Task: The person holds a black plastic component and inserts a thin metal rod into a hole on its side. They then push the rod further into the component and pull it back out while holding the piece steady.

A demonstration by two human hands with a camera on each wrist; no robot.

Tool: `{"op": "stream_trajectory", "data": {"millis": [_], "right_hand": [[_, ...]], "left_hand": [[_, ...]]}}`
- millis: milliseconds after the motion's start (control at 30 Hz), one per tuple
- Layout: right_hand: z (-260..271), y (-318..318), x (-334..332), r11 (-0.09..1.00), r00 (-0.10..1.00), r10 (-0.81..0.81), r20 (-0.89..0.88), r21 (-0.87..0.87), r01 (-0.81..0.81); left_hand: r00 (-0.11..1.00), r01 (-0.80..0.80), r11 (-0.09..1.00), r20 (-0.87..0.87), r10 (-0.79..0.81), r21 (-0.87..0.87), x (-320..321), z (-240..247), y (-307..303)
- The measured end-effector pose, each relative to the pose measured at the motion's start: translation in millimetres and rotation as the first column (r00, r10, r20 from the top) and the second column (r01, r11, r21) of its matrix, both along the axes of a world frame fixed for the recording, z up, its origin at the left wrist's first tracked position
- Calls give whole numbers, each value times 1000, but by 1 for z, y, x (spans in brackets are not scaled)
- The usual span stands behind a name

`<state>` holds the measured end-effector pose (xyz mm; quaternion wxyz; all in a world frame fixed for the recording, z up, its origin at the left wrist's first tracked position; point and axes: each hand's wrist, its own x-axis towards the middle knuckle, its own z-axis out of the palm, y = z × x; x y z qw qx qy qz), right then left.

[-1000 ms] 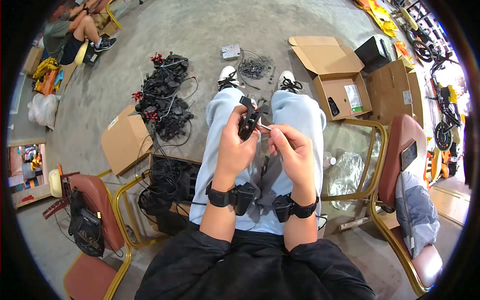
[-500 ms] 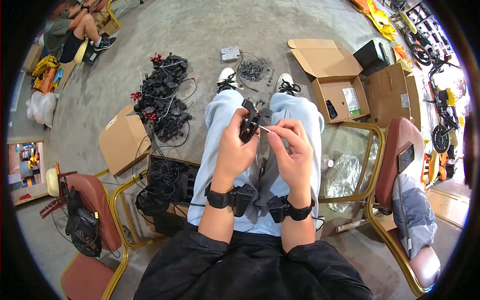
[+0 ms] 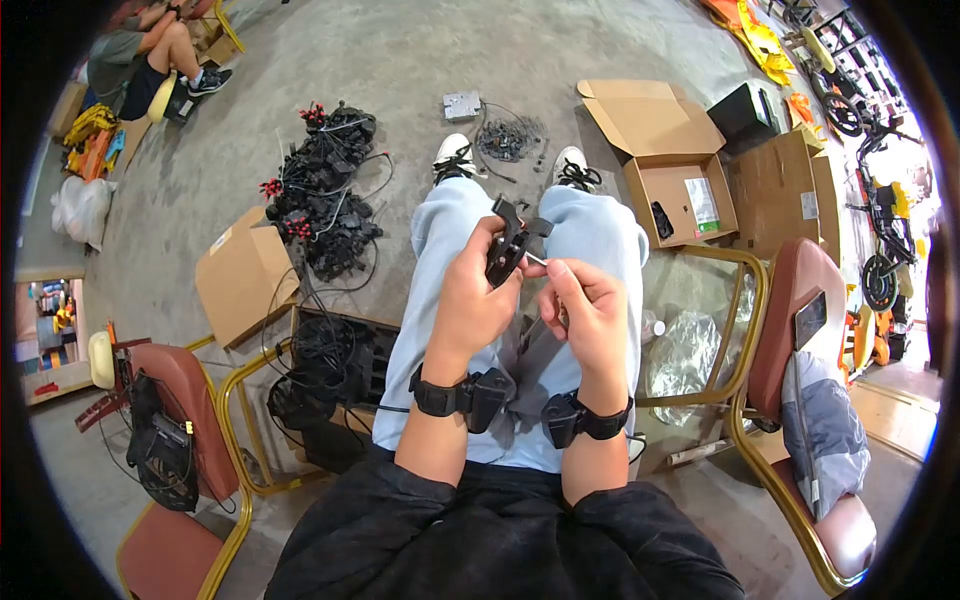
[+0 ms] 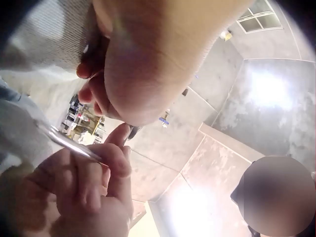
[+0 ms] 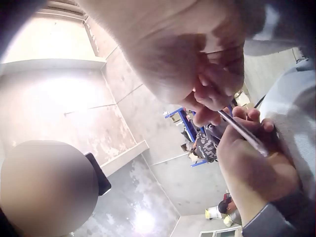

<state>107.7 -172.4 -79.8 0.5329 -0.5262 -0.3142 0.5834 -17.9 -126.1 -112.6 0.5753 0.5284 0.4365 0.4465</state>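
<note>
In the head view the left hand [image 3: 472,300] grips a black plastic part [image 3: 510,244] above the lap. The right hand [image 3: 592,310] pinches a thin metal rod [image 3: 537,259], whose far end meets the black part. The rod [image 4: 74,146] shows shiny in the left wrist view, beside the curled fingers of the right hand [image 4: 94,192]. In the right wrist view the rod [image 5: 244,133] runs out from the right hand [image 5: 197,64] past the left hand [image 5: 252,163]. The black part cannot be made out in either wrist view.
Black parts with cables [image 3: 330,200] lie on the floor at left, small pieces [image 3: 510,138] and a grey box [image 3: 461,105] beyond the shoes. An open carton [image 3: 680,190] stands at right. Chairs flank the lap, and another person [image 3: 150,60] sits at upper left.
The right index finger, more extended half a second ago, is now curled in by the thumb. The black part has tilted and shifted slightly right.
</note>
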Motion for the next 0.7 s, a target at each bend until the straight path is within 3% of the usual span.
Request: {"op": "stream_trajectory", "data": {"millis": [133, 267, 367, 433, 633, 700], "right_hand": [[6, 0, 4, 995, 991, 25, -128, -91, -37], [3, 1, 2, 994, 991, 13, -131, -102, -26], [-10, 0, -3, 1000, 999, 5, -34, 12, -5], [-16, 2, -5, 979, 991, -52, 127, 203, 26], [-10, 1, -4, 952, 983, -78, 168, 306, 23], [-11, 0, -1, 966, 989, -73, 126, 255, 39]], "left_hand": [[993, 42, 998, -116, -37, 43, -1, 3, 0], [990, 39, 998, -134, -31, 50, -1, 5, 0], [999, -1, 999, -54, 4, 53, 0, 6, 1], [995, 0, 999, 96, 4, -37, 0, 8, 1], [989, -23, 999, 147, 29, -44, -1, 9, 2], [986, -23, 998, 166, 32, -54, -2, 8, 2]]}}
